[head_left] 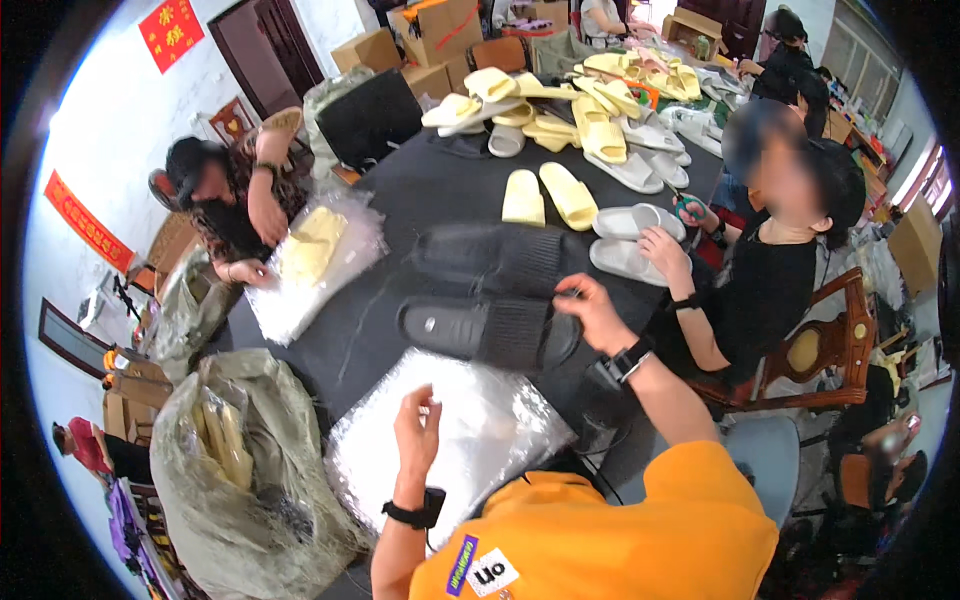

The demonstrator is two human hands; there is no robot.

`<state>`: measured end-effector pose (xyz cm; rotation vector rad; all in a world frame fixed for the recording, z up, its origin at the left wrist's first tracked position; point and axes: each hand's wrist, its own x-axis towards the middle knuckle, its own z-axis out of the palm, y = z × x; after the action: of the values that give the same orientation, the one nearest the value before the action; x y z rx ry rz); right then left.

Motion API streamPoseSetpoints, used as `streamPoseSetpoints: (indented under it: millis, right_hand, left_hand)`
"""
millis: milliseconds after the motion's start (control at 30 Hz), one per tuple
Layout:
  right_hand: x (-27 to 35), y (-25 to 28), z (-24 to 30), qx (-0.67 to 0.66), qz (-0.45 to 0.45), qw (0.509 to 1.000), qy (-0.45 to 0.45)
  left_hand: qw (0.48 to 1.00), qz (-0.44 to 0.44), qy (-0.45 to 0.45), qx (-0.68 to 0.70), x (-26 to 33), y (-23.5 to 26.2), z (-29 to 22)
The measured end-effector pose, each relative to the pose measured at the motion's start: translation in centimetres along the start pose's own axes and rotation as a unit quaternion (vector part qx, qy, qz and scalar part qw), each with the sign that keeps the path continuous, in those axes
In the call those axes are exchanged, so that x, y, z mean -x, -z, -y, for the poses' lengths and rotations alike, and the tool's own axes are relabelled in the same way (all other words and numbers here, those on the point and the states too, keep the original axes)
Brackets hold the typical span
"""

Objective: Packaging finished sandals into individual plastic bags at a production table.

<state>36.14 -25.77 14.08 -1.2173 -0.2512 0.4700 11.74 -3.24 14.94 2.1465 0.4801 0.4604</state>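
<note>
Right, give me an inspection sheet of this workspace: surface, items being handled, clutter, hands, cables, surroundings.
Surface: dark tabletop, bearing footwear and plastic.
Items: two black slippers side by side, the farther one blurred; clear plastic packaging on the near side.
Clutter: pile of yellow and pale slippers toward the far end; large sack at left holding bagged yellow slippers.
Hands: right hand at the black slippers' toe ends, grip unclear; left hand over the packaging, nothing visibly held.
Cables: none clearly made out.
Surroundings: co-workers on both sides; wooden chair at right; cardboard boxes behind.
</note>
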Motion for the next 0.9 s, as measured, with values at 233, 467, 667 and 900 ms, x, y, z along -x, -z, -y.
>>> streamPoseSetpoints:
  millis: [233, 467, 667, 900]
  right_hand:
    - [-11.5, 0.8, 1.2, 0.284, -0.224, 0.912, 0.192]
    - [1.5, -9.8, -10.3, 0.556, 0.356, 0.750, 0.049]
    - [7.1, -7.7, -13.1, 0.687, 0.323, 0.650, 0.031]
    - [7.6, -8.7, -12.0, 0.682, 0.242, 0.687, 0.059]
  left_hand:
    - [0.999, 0.014, 0.039, 0.011, 3.4, 0.2, 3.6]
    - [0.958, 0.012, 0.075, -0.275, 9.0, -0.5, 7.9]
    - [0.931, -0.047, 0.183, -0.312, 14.0, 0.7, 11.0]
    - [0.867, -0.277, 0.350, -0.220, 18.9, 5.5, 18.5]
